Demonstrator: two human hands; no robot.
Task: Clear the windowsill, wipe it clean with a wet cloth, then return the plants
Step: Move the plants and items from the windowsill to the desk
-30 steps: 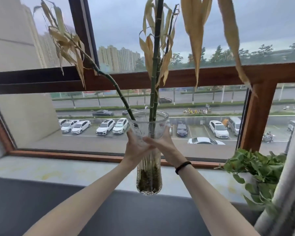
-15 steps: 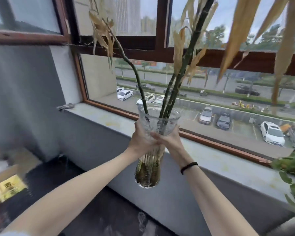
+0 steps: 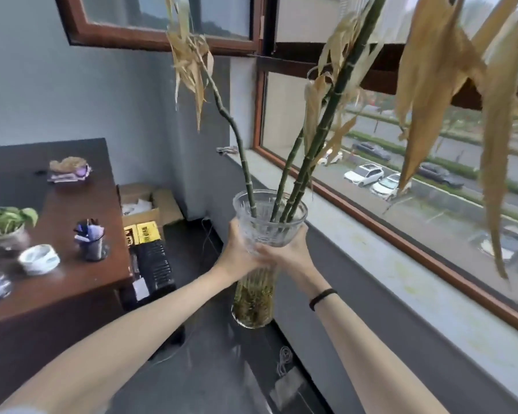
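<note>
Firmly, fingers of left hand (image 3: 239, 249) and right hand (image 3: 292, 256) clasp clear vase (image 3: 269, 225); leaves (image 3: 431, 85) yellowed.

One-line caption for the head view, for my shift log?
Left hand and right hand grip a glass vase of bamboo stalks, held in the air beside the windowsill.

Clear ribbed vase (image 3: 269, 225), green stems (image 3: 317, 138), yellowed leaves (image 3: 431, 73)

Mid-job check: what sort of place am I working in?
Probably an upper-floor office: a wooden desk with a pen cup, a cardboard box on the floor beside it, and a windowsill looking down on parked cars.
</note>
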